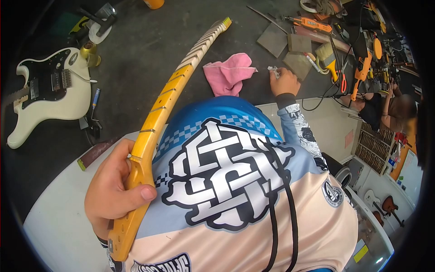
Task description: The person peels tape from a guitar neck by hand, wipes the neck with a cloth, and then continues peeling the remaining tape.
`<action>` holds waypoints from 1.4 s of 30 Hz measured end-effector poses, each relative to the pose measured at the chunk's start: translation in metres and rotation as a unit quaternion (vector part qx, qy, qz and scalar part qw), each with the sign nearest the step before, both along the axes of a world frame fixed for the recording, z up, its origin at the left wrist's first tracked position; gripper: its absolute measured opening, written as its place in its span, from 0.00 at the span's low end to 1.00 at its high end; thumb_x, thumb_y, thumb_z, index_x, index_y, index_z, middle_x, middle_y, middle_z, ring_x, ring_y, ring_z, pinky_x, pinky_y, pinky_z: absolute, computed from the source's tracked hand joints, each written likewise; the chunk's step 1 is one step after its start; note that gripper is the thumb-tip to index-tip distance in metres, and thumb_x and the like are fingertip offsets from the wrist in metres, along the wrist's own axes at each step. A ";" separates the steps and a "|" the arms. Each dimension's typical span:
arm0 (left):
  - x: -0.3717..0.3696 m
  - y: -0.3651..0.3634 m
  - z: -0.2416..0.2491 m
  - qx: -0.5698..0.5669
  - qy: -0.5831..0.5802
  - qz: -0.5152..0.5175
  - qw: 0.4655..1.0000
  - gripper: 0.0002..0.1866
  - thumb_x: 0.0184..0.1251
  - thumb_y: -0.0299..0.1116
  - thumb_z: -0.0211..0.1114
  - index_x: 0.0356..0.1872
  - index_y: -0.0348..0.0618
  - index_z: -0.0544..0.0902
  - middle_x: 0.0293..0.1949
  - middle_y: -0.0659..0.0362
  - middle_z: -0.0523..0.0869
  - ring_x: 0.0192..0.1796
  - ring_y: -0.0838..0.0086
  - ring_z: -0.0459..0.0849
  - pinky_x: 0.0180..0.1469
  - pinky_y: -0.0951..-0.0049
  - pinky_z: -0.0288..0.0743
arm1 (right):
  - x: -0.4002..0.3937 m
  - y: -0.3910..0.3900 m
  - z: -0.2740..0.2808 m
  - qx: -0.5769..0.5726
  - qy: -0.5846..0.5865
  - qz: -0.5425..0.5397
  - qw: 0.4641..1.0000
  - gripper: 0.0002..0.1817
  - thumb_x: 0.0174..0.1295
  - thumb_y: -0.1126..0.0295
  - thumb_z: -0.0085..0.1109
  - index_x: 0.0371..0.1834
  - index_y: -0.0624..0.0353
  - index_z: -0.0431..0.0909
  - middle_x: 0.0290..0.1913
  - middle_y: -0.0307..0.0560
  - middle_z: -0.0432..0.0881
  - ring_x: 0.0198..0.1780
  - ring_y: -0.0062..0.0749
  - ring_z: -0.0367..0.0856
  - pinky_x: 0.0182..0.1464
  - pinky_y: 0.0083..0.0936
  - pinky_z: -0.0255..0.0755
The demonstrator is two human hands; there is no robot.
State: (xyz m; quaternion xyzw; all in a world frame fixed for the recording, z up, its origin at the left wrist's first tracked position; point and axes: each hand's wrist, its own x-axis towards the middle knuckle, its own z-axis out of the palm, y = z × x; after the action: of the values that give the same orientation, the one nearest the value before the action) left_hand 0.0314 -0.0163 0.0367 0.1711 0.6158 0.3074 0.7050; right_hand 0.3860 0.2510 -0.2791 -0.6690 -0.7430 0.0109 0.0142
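My left hand [111, 190] is wrapped round the headstock end of a yellow guitar neck [158, 111], its thumb lying across the wood. The neck slants up and away over the bench, and pale strips that look like masking tape cover the fingerboard between the frets on its far part. At the bench edge, my right hand [285, 82] has its fingers closed on a small crumpled whitish piece [273, 70], too small to name surely. Between that hand and the neck lies a pink cloth [229, 75].
A white electric guitar body [54, 90] lies at the left, near a blue-handled screwdriver [95, 98]. At right are grey flat plates [273, 40], a paintbrush [327, 56], scissors [343, 79] and orange tools [310, 23]. Another person [392, 109] stands further right.
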 end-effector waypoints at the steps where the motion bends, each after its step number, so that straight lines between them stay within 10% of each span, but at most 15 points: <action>1: 0.000 0.000 0.000 0.000 -0.002 0.002 1.000 0.41 0.59 0.37 0.81 0.66 0.31 0.66 0.40 0.58 0.83 0.38 0.86 0.79 0.40 0.84 0.70 | -0.001 0.001 -0.001 -0.011 0.009 -0.022 1.000 0.21 0.61 0.46 0.69 0.49 0.47 0.86 0.47 0.39 0.89 0.54 0.41 0.83 0.56 0.47 0.71; 15: -0.002 0.000 -0.003 -0.005 -0.026 0.028 0.999 0.41 0.58 0.38 0.83 0.66 0.33 0.67 0.43 0.58 0.82 0.41 0.85 0.77 0.42 0.84 0.69 | 0.019 0.005 0.015 0.008 0.132 -0.045 0.990 0.46 0.47 0.44 0.80 0.70 0.46 0.73 0.62 0.49 0.80 0.66 0.52 0.74 0.64 0.51 0.68; 20: -0.002 -0.003 -0.004 -0.015 -0.030 0.030 0.999 0.40 0.57 0.38 0.84 0.64 0.34 0.68 0.42 0.59 0.82 0.40 0.85 0.77 0.42 0.84 0.69 | 0.018 0.007 0.045 -0.010 0.189 -0.003 0.982 0.10 0.63 0.63 0.66 0.43 0.54 0.89 0.44 0.48 0.90 0.47 0.50 0.87 0.53 0.41 0.78; 29: 0.003 -0.002 -0.004 -0.021 -0.044 0.055 0.997 0.40 0.56 0.41 0.84 0.62 0.35 0.69 0.39 0.59 0.82 0.37 0.85 0.77 0.39 0.85 0.67 | 0.031 0.013 0.037 0.121 0.134 0.110 0.977 0.14 0.67 0.66 0.62 0.51 0.57 0.88 0.48 0.53 0.90 0.49 0.51 0.88 0.52 0.42 0.80; 33: -0.001 -0.011 -0.012 0.011 -0.089 0.111 0.990 0.42 0.56 0.49 0.83 0.61 0.35 0.69 0.31 0.59 0.81 0.29 0.85 0.75 0.32 0.84 0.64 | -0.041 -0.014 0.106 0.061 0.346 0.220 0.910 0.12 0.63 0.71 0.68 0.49 0.57 0.88 0.47 0.49 0.90 0.47 0.45 0.88 0.52 0.37 0.80; 37: 0.007 -0.006 -0.006 0.006 -0.004 0.092 0.996 0.48 0.53 0.65 0.78 0.60 0.34 0.70 0.25 0.59 0.79 0.25 0.82 0.72 0.29 0.84 0.61 | -0.110 -0.026 0.138 0.142 0.347 0.471 0.798 0.12 0.58 0.71 0.72 0.46 0.55 0.87 0.43 0.41 0.89 0.42 0.37 0.86 0.45 0.31 0.76; 42: 0.016 -0.009 -0.011 0.023 0.004 0.100 0.995 0.48 0.53 0.65 0.77 0.61 0.34 0.70 0.26 0.59 0.79 0.26 0.82 0.72 0.29 0.83 0.60 | -0.155 -0.037 0.148 0.155 0.393 0.500 0.756 0.12 0.55 0.73 0.74 0.43 0.56 0.87 0.40 0.40 0.88 0.41 0.35 0.86 0.43 0.31 0.76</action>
State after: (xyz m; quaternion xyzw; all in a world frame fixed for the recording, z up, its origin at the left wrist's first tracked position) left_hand 0.0470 -0.0252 0.0261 0.1258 0.6259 0.3896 0.6638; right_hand 0.2313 0.2138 -0.1316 -0.1280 -0.8923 0.1632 0.4009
